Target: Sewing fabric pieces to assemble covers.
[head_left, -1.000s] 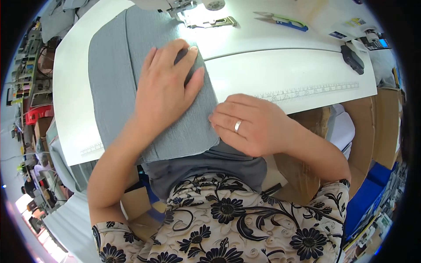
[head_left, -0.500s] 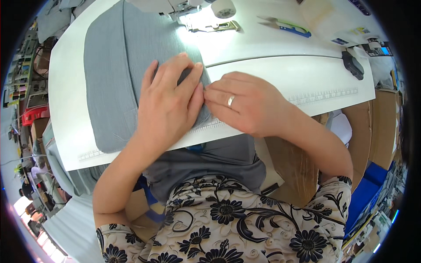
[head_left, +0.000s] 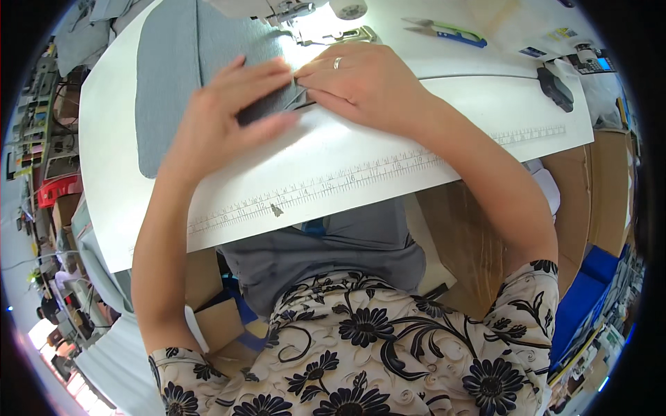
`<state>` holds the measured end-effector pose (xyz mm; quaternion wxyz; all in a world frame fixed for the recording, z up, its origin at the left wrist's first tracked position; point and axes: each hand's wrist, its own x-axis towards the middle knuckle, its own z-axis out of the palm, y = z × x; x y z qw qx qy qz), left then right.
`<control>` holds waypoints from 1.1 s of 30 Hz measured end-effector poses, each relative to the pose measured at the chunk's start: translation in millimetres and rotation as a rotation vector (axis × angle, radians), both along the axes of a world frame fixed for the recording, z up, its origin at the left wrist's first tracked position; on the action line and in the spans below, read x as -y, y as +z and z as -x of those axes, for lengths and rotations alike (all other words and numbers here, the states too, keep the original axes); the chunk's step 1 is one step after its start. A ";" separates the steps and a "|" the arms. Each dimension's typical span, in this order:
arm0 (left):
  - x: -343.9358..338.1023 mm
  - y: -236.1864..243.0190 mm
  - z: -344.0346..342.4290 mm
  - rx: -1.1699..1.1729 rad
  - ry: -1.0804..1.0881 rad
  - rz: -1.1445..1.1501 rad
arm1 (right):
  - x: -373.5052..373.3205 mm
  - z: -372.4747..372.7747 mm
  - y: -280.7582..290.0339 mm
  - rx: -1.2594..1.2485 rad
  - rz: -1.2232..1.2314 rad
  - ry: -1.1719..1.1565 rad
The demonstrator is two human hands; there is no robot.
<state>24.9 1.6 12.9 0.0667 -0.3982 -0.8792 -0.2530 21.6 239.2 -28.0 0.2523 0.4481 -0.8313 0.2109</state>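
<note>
A grey fabric piece (head_left: pixel 165 90) with a lengthwise seam or fold lies on the white sewing table, its far end running toward the sewing machine (head_left: pixel 277 10). My left hand (head_left: pixel 215 118) rests over its near right part, fingers stretched and thumb spread, slightly blurred. At the fabric's right edge my right hand (head_left: pixel 371 87), wearing a ring, pinches the cloth between thumb and fingers. A small turned corner of fabric shows below the pinch. The metal presser and guide area (head_left: pixel 357 35) sits under the machine's light, just beyond my right hand.
Thread snips (head_left: pixel 447 32) with green and blue handles lie at the far right. A dark, rounded device (head_left: pixel 555 90) sits by the table's right edge. A printed ruler scale (head_left: pixel 326 186) runs along the near edge. Cardboard boxes (head_left: pixel 603 201) stand to the right below.
Both hands and the fabric have moved away from me toward the machine, uncovering the ruler and a small dark scrap. My left hand's fingers have spread; my right hand still pinches the edge.
</note>
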 end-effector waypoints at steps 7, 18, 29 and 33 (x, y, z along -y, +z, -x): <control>-2.9 -14.5 -9.2 -0.286 -0.082 0.063 | -6.9 -4.9 1.7 0.048 0.088 -0.033; 1.5 -0.2 -0.5 -0.444 -0.278 0.282 | -14.7 -14.9 6.1 0.003 -0.036 -0.022; 8.7 -2.5 -2.9 -0.333 -0.296 0.201 | -8.8 -20.4 11.0 0.112 -0.073 -0.042; 8.3 -2.5 1.6 -0.308 -0.307 0.198 | -8.0 -18.7 12.9 0.111 -0.093 -0.069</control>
